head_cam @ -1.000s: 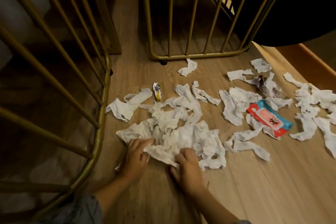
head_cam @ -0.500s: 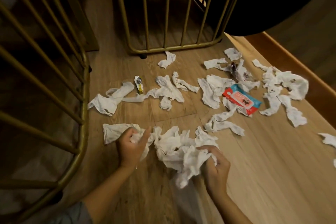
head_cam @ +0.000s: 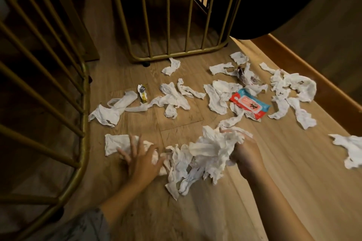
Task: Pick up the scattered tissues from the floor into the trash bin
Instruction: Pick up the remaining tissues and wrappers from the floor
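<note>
Crumpled white tissues lie scattered over the wooden floor (head_cam: 274, 191). My right hand (head_cam: 246, 153) grips a big bunch of tissues (head_cam: 207, 152) lifted off the floor, with strands hanging down. My left hand (head_cam: 140, 157) has its fingers spread and presses on a flat tissue (head_cam: 115, 143) at the near left. More loose tissues lie further off: one at the left (head_cam: 109, 113), one in the middle (head_cam: 172, 98), a cluster at the right (head_cam: 293, 88) and one at the far right (head_cam: 350, 148). No trash bin is in view.
A red and blue wet-wipe pack (head_cam: 249, 103) lies among the tissues on the right. A small yellow wrapper (head_cam: 143, 93) sits left of centre. Gold metal bars stand at the left (head_cam: 84, 103) and at the back (head_cam: 176, 55). A dark round shape (head_cam: 274, 6) hangs at top right.
My right hand has gathered and raised a larger bunch of tissues. My left hand has let go of its tissue, spread its fingers and now presses flat.
</note>
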Demonstrator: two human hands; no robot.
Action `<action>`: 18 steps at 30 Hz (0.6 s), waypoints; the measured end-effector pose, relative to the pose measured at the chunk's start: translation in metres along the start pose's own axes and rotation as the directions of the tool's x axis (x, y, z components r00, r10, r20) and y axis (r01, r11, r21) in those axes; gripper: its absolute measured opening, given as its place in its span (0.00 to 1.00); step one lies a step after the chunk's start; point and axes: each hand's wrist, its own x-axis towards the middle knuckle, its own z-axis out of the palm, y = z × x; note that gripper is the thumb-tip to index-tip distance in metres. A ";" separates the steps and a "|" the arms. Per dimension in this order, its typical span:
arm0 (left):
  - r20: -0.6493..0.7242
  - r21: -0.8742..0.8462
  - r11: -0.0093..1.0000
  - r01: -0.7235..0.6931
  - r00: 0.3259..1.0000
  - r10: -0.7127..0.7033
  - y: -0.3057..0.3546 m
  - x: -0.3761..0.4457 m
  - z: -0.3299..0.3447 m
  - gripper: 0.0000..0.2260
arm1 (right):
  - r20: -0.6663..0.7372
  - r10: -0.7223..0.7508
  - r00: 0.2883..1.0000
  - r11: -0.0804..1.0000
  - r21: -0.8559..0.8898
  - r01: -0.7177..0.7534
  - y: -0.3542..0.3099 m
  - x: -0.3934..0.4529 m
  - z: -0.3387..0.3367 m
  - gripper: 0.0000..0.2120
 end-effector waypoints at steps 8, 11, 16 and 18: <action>-0.002 -0.273 0.955 0.116 0.993 -0.121 -0.052 0.026 -0.006 0.22 | -0.718 0.014 0.696 0.984 0.135 0.120 0.072 0.003 -0.046 0.14; -0.021 -0.447 0.894 0.003 1.000 -0.013 -0.024 0.018 -0.002 0.16 | -0.721 -0.094 0.687 0.995 -0.098 0.033 0.088 -0.001 -0.060 0.15; -0.034 -0.401 0.870 -0.286 0.954 0.298 0.030 -0.013 0.008 0.33 | -0.418 -0.178 0.891 0.795 -0.595 -0.120 0.121 -0.010 -0.057 0.27; 0.048 -0.280 0.867 -0.413 0.896 0.442 0.042 -0.027 0.008 0.42 | -0.363 -0.229 0.903 0.653 -0.745 -0.134 0.132 -0.014 -0.050 0.33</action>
